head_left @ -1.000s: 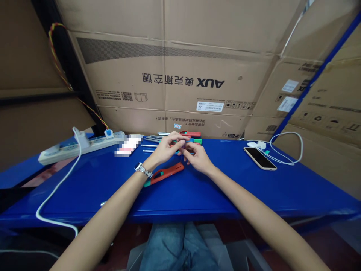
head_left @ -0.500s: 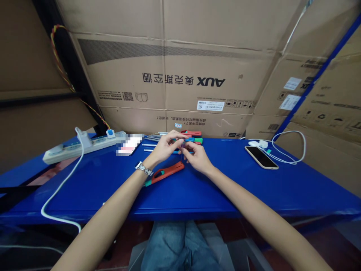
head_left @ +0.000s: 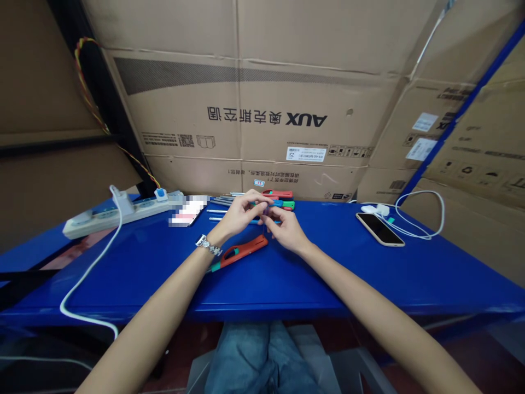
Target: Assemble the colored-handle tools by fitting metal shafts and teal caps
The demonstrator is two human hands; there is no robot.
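My left hand (head_left: 246, 212) and my right hand (head_left: 285, 227) meet above the blue table, fingertips pinched together around something small and dark. The fingers hide most of it, so I cannot make out what it is. Just below them lies an orange long-necked gas lighter (head_left: 248, 248) with a green trigger, pointing left; a thin dark line runs from its end up towards my fingers. Behind my hands are several more such lighters, among them a red one (head_left: 283, 193) and a green-ended one (head_left: 289, 205). Their metal tubes (head_left: 221, 202) stick out left of my left hand.
A white power strip (head_left: 135, 212) with plugs and a white cable stands at the left. Beside it lies a blurred-out phone-like object (head_left: 188, 212). To the right, a phone (head_left: 380, 229) rests near a white charger (head_left: 381, 209). Cardboard (head_left: 262, 82) walls the back of the blue table (head_left: 328, 279).
Almost nothing differs. Both hands keep the same place and pinch, with only tiny finger shifts; the orange lighter lies where it was.
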